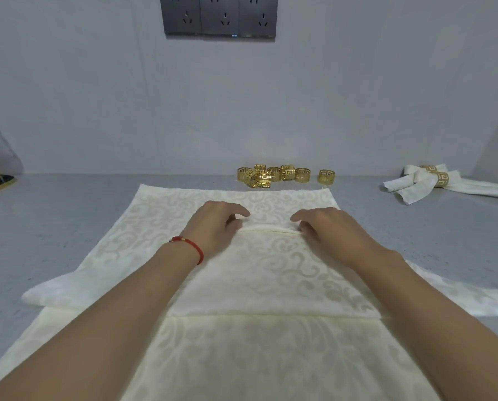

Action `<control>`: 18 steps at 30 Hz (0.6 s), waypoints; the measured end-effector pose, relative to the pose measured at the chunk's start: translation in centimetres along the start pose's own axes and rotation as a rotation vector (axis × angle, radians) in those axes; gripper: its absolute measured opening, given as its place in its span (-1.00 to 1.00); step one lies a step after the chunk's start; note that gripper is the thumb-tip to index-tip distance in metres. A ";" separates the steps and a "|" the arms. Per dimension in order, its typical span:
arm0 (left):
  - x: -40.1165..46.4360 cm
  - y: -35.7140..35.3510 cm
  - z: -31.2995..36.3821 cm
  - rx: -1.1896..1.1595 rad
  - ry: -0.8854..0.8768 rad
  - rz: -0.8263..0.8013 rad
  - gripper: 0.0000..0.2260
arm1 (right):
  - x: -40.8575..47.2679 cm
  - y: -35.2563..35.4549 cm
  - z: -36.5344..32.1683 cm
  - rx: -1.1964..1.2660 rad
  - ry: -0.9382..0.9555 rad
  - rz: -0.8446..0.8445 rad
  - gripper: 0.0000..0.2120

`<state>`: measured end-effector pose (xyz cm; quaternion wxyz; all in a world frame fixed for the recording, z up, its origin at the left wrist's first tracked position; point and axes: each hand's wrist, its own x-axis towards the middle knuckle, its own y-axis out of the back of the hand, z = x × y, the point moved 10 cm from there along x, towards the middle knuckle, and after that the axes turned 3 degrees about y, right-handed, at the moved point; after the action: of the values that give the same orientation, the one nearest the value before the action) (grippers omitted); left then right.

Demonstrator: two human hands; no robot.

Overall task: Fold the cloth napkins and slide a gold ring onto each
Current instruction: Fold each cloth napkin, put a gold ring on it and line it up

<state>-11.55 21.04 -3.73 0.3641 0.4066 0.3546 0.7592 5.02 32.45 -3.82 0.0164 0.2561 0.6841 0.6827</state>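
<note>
Cream damask napkin (184, 215) is lying flat on the grey table (53, 215), and both hands are working at a small ridge of cloth near its middle. The left hand (215, 224) is resting on the napkin w/ fingers curled, thumb and fingertips seeming to pinch the left end of the raised pleat. The right hand (326, 227) is doing the same at the right end, index finger stretched forward, the others bent down on the cloth. So both are gripping only fabric, nothing else.

A second napkin (242, 357) is lying under and nearer than the first one, partly covered by it.

Beyond the napkin's far edge, near the wall, gold rings (273, 175) are sitting in a loose cluster, one apart to the right. Far right of the napkin, the done napkins (424, 183) are lying w/ rings already on.

Handling, my judgement: the cloth is looking thin, soft and light, w/ no stiffness, so a pleat will probably not be staying up alone; it needs pinching at two points approx. as now, and pressing down after each fold. The weave is looking smooth, maybe a bit slippery on the table, so the whole piece can be sliding when pulled. The rings are looking rigid, openwork metal; the folded bundle must be narrow enough to pass, and the best hold for threading is likely near one end of the bundle.
</note>
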 end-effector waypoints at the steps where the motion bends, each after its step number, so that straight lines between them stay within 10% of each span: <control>1: -0.2 0.1 -0.3 -0.021 0.019 0.043 -0.77 | 0.0 0.2 0.7 0.097 -0.047 0.049 -0.67; 13: -0.6 0.3 1.2 0.294 -0.056 0.049 -0.89 | 0.0 0.8 0.3 -0.135 0.012 0.062 -0.94; 18: -1.2 -0.6 2.4 0.396 -0.134 -0.221 -0.72 | 0.0 0.3 0.0 -0.192 0.021 -0.016 -0.78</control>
<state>-8.77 20.92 -3.65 0.3809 0.4782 0.5141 0.6016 5.16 32.45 -3.51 0.0392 0.2409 0.6176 0.7477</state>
